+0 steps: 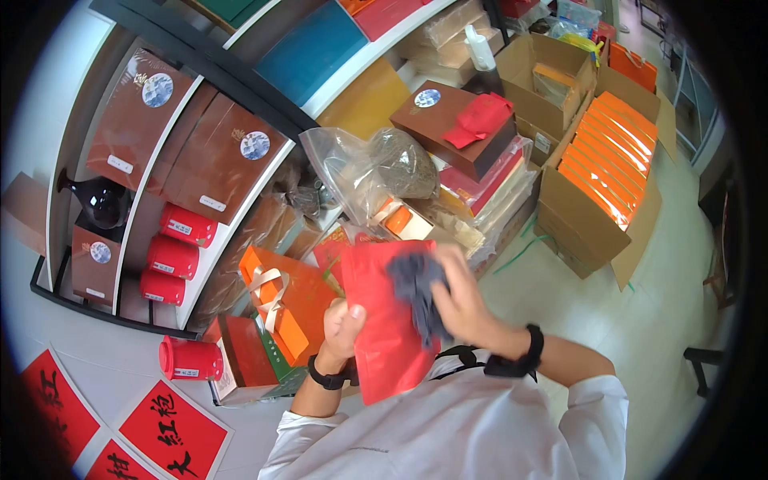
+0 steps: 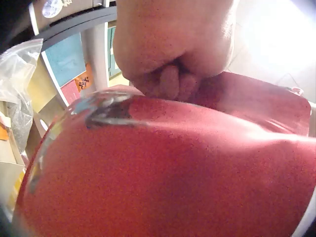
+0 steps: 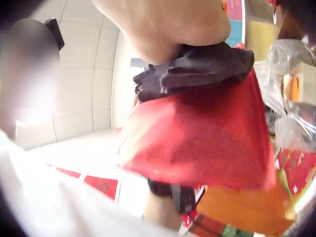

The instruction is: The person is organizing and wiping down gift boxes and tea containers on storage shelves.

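In the head view, a flat red bag (image 1: pixel 380 352) is held up in front of the person's chest. The left hand (image 1: pixel 344 328) grips its left edge, thumb lying on the near face. A crumpled dark grey cloth (image 1: pixel 418 292) lies against the bag's upper right part, held in the right hand (image 1: pixel 464 296). From the right wrist, the bunched cloth (image 3: pixel 197 71) shows under that hand, over the red surface. The bag (image 2: pixel 148 173) fills most of the left wrist view, where curled left fingers (image 2: pixel 169 81) sit at its edge.
Left of the hands stands an orange gift bag (image 1: pixel 288 300) with a ribbon. Shelves behind hold brown boxes (image 1: pixel 228 152) and red canisters (image 1: pixel 182 226). A clear plastic bag (image 1: pixel 400 164) lies ahead. At right, a carton (image 1: pixel 580 232) holds orange packages. Red calligraphy sheets (image 1: pixel 172 428) lie lower left.
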A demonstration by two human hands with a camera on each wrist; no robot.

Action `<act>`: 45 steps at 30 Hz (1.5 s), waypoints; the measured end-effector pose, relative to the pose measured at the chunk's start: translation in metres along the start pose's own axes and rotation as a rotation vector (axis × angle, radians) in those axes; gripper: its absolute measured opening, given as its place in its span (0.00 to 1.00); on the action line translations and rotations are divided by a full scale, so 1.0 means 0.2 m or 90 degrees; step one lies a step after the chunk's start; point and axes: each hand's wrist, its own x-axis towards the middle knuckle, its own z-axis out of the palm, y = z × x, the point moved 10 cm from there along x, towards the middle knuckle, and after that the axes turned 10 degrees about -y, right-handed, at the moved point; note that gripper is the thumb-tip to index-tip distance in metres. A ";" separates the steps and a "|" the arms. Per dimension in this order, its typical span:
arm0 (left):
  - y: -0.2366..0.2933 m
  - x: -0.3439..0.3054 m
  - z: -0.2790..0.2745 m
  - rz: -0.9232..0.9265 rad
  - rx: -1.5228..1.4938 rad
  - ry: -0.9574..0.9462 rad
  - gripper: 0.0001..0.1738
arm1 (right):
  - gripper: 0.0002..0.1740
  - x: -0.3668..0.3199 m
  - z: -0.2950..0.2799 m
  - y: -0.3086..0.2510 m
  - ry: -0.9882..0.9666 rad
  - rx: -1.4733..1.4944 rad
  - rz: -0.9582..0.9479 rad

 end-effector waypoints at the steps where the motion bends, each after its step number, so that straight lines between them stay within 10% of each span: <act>1: 0.00 0.00 0.01 -0.008 -0.012 0.004 0.18 | 0.22 0.08 -0.06 0.01 0.039 -0.015 -0.008; 11: -0.13 0.04 -0.12 -0.142 -0.300 0.329 0.19 | 0.24 -0.25 0.08 0.00 -0.064 -0.021 -0.116; 17: -0.14 0.07 0.17 -0.064 -0.043 -0.074 0.17 | 0.24 0.06 -0.03 -0.26 -0.030 -0.049 -0.152; 31: -0.19 0.11 0.17 -0.060 -0.197 0.174 0.15 | 0.24 -0.02 -0.09 -0.08 -0.079 -0.116 -0.058; 39: -0.12 0.28 0.28 -0.042 -0.270 0.260 0.17 | 0.52 -0.20 -0.16 -0.24 -0.105 -0.268 -0.161; 45: 0.06 0.42 0.47 -0.010 -0.329 0.174 0.17 | 0.34 -0.24 -0.44 -0.31 0.084 -0.295 -0.226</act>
